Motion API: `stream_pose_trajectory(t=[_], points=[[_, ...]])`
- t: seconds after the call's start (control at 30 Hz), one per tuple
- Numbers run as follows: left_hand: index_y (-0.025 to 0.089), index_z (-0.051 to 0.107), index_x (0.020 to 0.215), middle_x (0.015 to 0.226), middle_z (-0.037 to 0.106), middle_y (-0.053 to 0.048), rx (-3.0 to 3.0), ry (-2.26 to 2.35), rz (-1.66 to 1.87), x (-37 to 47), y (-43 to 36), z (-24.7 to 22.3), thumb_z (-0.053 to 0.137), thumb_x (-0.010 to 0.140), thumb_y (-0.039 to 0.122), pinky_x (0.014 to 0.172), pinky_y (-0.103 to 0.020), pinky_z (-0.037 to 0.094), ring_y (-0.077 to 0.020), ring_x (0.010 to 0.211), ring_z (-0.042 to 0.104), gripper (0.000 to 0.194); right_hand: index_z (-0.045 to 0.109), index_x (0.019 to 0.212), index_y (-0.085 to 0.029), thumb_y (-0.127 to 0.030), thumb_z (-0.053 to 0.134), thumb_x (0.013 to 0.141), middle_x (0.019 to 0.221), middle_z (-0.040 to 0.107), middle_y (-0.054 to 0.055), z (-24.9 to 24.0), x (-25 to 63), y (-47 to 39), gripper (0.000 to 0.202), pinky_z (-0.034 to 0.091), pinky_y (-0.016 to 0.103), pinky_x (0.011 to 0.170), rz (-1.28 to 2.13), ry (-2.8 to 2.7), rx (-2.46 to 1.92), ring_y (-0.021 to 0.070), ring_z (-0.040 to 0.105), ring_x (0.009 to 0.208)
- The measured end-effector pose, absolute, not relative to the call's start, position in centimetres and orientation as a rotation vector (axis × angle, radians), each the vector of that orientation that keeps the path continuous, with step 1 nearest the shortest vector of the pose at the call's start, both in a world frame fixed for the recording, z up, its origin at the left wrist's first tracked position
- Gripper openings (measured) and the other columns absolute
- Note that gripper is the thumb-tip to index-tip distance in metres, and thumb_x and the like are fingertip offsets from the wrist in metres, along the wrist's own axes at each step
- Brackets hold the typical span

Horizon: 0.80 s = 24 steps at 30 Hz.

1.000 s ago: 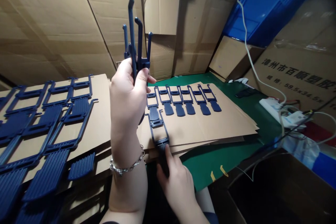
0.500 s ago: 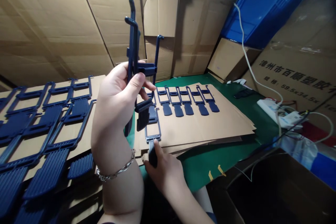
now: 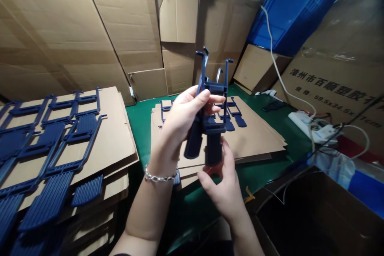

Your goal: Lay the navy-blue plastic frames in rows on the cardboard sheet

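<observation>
L hand [image 3: 183,118] is pinching shut on a bunch of dark-blue plastic frame parts [image 3: 210,106] held upright, R hand [image 3: 223,186] half-open, cupping their ribbed tabs just under L fingers; probably light, stiff, snap-prone prongs, so grip mid-frame.

Place: I read this as a small packing workshop | Landmark: green work mat [image 3: 141,116] | On it: flat brown cardboard sheets [image 3: 258,136] carrying rows of dark blue plastic clip parts [image 3: 60,140] | Behind it: stacked corrugated cartons [image 3: 120,20], blue plastic crate [image 3: 297,4] | Right of it: white power strip [image 3: 303,119]
</observation>
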<state>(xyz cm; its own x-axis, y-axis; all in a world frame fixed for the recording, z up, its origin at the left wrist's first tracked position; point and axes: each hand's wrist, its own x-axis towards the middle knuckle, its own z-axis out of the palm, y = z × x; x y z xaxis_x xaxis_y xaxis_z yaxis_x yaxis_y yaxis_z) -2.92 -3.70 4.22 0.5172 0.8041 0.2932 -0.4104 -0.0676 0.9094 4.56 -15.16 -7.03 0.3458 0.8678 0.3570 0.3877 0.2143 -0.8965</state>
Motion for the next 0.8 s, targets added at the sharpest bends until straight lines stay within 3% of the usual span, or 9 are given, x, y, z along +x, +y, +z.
stream_pose_trajectory(t=[0.13,0.23,0.37,0.4,0.47,0.53,0.57,0.7,0.8], points=[[0.017,0.053,0.089,0.098,0.063,-0.006,1.343,0.401,0.905,-1.0,-2.5,2.6,0.053,0.074,0.033,0.061,-0.014,0.047,-0.0063,0.071,0.059,0.022,0.032,0.134,-0.013,-0.037,0.055,0.073,0.106,0.055,0.011,-7.5,4.6,-13.6,0.069,0.049,0.026,0.068,0.314,-1.133,-1.552,0.0188,0.058,0.085],[0.015,0.051,0.086,0.093,0.064,-0.008,1.364,0.445,0.893,-0.9,-1.5,1.7,0.055,0.072,0.031,0.059,-0.013,0.046,-0.0058,0.069,0.058,0.022,0.035,0.134,-0.014,-0.036,0.048,0.076,0.106,0.056,0.009,-7.8,4.5,-12.4,0.063,0.048,0.029,0.071,0.277,-1.188,-1.649,0.0201,0.057,0.087],[0.018,0.045,0.089,0.08,0.064,-0.005,1.443,0.602,0.926,-2.5,-0.7,1.8,0.05,0.074,0.029,0.061,-0.019,0.049,-0.0091,0.066,0.06,0.02,0.033,0.134,-0.014,-0.032,0.039,0.079,0.12,0.047,0.01,-8.9,4.2,-11.5,0.058,0.042,0.032,0.086,0.371,-1.298,-1.505,0.0206,0.047,0.107],[0.018,0.045,0.091,0.077,0.064,-0.004,1.483,0.641,0.951,-3.1,-0.6,2.0,0.049,0.074,0.029,0.061,-0.02,0.049,-0.0097,0.066,0.06,0.02,0.036,0.132,-0.012,-0.033,0.038,0.08,0.117,0.048,0.011,-9.3,4.0,-11.5,0.056,0.042,0.03,0.084,0.451,-1.266,-1.417,0.0195,0.048,0.104],[0.019,0.047,0.092,0.071,0.063,-0.003,1.583,0.734,1.022,-4.5,-0.3,2.3,0.047,0.074,0.029,0.06,-0.02,0.049,-0.01,0.063,0.06,0.021,0.042,0.122,-0.011,-0.039,0.035,0.081,0.095,0.053,0.009,-10.1,3.4,-11.6,0.05,0.045,0.026,0.064,0.748,-1.07,-1.199,0.014,0.054,0.075],[0.019,0.049,0.092,0.066,0.061,-0.001,1.705,0.899,1.12,-5.9,-0.1,2.5,0.045,0.074,0.031,0.057,-0.02,0.048,-0.01,0.058,0.058,0.021,0.043,0.114,-0.012,-0.046,0.032,0.081,0.071,0.044,0.001,-10.7,2.7,-12.2,0.048,0.032,0.021,0.042,1.116,-0.752,-0.955,0.0067,0.038,0.045],[0.02,0.05,0.091,0.064,0.06,-0.001,1.759,1.004,1.181,-6.6,0.1,2.5,0.044,0.074,0.031,0.055,-0.019,0.046,-0.0098,0.056,0.057,0.021,0.042,0.112,-0.013,-0.047,0.03,0.082,0.065,0.038,-0.001,-10.9,2.4,-12.6,0.048,0.025,0.02,0.039,1.276,-0.6,-0.839,0.0046,0.029,0.039],[0.022,0.051,0.089,0.062,0.06,0.001,1.874,1.353,1.339,-8.4,0.4,2.5,0.041,0.075,0.03,0.054,-0.018,0.039,-0.0086,0.057,0.055,0.019,0.041,0.113,-0.012,-0.045,0.025,0.084,0.059,0.03,-0.004,-11.5,1.2,-14.0,0.047,0.015,0.017,0.036,1.666,-0.23,-0.575,0.0031,0.019,0.035],[0.024,0.051,0.092,0.066,0.061,0.002,1.91,1.429,1.289,-8.5,0.4,2.5,0.039,0.076,0.031,0.057,-0.019,0.038,-0.0088,0.06,0.055,0.021,0.042,0.112,-0.011,-0.043,0.023,0.085,0.059,0.029,-0.004,-11.8,0.5,-14.3,0.046,0.014,0.017,0.035,1.682,-0.077,-0.507,0.0029,0.019,0.035]])
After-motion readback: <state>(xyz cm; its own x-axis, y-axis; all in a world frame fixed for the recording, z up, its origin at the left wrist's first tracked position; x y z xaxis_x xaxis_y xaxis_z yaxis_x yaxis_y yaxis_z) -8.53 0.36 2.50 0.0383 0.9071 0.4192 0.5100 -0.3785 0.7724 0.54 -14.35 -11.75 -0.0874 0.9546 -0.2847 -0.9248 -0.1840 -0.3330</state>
